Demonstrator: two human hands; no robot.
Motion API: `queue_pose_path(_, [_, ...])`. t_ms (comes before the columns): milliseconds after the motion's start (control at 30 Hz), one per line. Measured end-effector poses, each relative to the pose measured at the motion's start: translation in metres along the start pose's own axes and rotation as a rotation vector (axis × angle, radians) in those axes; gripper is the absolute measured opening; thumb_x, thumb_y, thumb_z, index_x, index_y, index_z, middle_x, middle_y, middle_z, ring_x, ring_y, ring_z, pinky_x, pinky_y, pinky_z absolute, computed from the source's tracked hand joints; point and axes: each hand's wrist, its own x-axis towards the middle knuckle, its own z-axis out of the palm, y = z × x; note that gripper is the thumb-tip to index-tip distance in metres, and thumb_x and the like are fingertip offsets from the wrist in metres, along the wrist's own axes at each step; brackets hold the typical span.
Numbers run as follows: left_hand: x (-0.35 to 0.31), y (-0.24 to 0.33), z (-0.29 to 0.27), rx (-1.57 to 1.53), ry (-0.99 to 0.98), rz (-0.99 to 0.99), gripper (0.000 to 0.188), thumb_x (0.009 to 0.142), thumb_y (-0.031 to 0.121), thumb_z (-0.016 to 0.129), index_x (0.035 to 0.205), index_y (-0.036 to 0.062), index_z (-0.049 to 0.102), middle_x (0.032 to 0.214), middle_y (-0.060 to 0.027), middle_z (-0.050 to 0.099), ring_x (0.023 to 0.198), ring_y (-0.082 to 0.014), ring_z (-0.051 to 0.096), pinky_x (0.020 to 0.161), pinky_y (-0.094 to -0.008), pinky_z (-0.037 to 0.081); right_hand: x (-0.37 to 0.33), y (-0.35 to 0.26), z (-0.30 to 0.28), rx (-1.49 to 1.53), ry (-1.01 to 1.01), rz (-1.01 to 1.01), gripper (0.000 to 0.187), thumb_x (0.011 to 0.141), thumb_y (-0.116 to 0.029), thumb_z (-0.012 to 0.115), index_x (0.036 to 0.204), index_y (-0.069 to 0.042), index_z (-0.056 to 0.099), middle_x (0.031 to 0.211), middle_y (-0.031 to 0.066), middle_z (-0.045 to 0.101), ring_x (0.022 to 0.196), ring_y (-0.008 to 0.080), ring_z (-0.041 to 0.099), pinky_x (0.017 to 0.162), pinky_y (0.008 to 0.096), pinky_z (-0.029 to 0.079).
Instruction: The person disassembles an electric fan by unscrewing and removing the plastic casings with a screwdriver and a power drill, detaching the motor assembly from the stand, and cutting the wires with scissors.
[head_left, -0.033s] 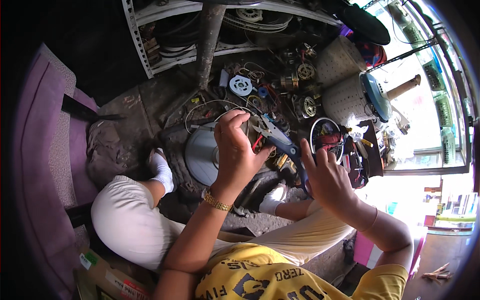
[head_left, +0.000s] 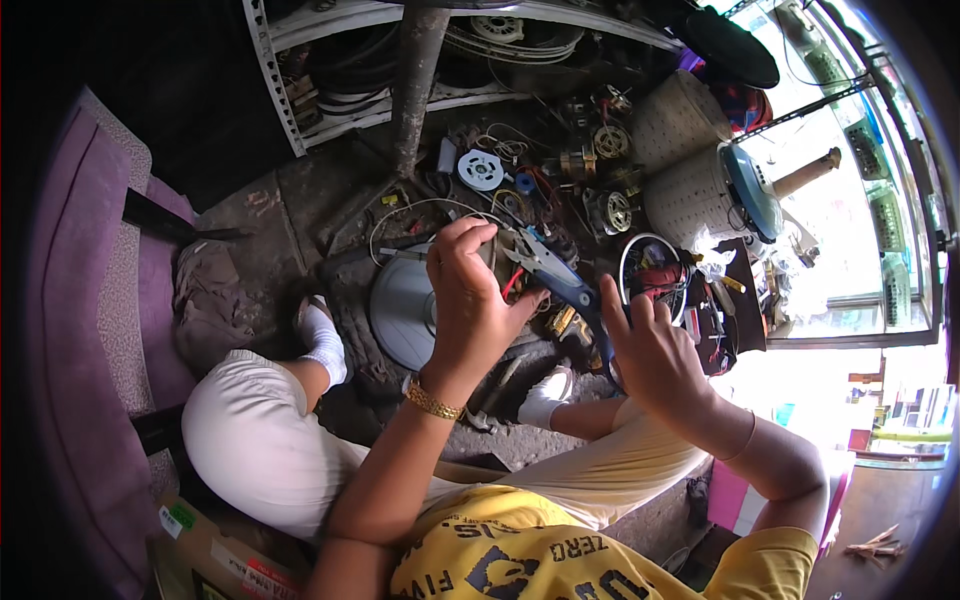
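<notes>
My left hand, with a gold watch on its wrist, is raised with its fingers curled. A thin pale wire loops from the left up to its fingertips, and a short red wire shows beside its thumb. In my right hand are dark blue-handled scissors, index finger stretched along them. Their parted blades point up and left, close to the left hand's fingers. What lies between the left thumb and fingers is partly hidden. Below and behind that hand is a round grey fan base.
Several bare motors, a white slotted disc and tangled wires cover the floor ahead. To the right stand perforated drums, a white-rimmed bucket of parts and a glass case. A metal post rises before a shelf. Left is a purple seat.
</notes>
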Motion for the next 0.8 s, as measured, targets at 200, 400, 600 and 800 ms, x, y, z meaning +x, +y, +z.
queue_pose_path(200, [-0.006, -0.006, 0.001, 0.022, 0.03, 0.013, 0.096, 0.064, 0.017, 0.1, 0.137, 0.0034, 0.04, 0.136, -0.0193, 0.049, 0.127, -0.0375, 0.053, 0.11, -0.0496, 0.04, 0.005, 0.018, -0.006, 0.087, 0.067, -0.041, 0.065, 0.083, -0.012, 0.075, 0.144, -0.004, 0.054, 0.095, 0.0135, 0.061, 0.078, 0.0306, 0.069, 0.062, 0.0411, 0.059])
queue_pose_path(400, [-0.013, -0.008, 0.007, -0.058, 0.098, 0.038, 0.091, 0.07, 0.025, 0.098, 0.139, 0.0053, 0.042, 0.143, -0.0186, 0.045, 0.131, -0.0391, 0.05, 0.111, -0.0525, 0.039, 0.019, 0.035, -0.002, 1.003, -0.246, 0.142, 0.053, 0.085, -0.008, 0.081, 0.135, -0.003, 0.063, 0.093, 0.0031, 0.071, 0.073, 0.0203, 0.07, 0.061, 0.0356, 0.054])
queue_pose_path(600, [0.009, 0.005, -0.022, 0.215, -0.167, 0.072, 0.06, 0.079, 0.033, 0.09, 0.129, 0.0139, 0.064, 0.139, -0.0171, 0.052, 0.132, -0.0403, 0.051, 0.112, -0.0539, 0.038, 0.017, 0.098, 0.009, 1.74, 0.556, 0.129, 0.073, 0.083, -0.027, 0.076, 0.145, 0.006, 0.054, 0.093, 0.0034, 0.064, 0.079, 0.0135, 0.063, 0.071, 0.0275, 0.05])
queue_pose_path(800, [0.017, 0.053, -0.027, 0.453, -0.238, 0.086, 0.023, 0.084, 0.017, 0.082, 0.106, 0.0203, 0.077, 0.106, 0.0019, 0.064, 0.104, -0.0259, 0.06, 0.089, -0.0457, 0.043, 0.004, 0.126, 0.277, 0.972, 0.126, 0.826, 0.032, 0.085, -0.024, 0.083, 0.112, -0.008, 0.078, 0.092, 0.0182, 0.078, 0.085, 0.0321, 0.075, 0.078, 0.0409, 0.056])
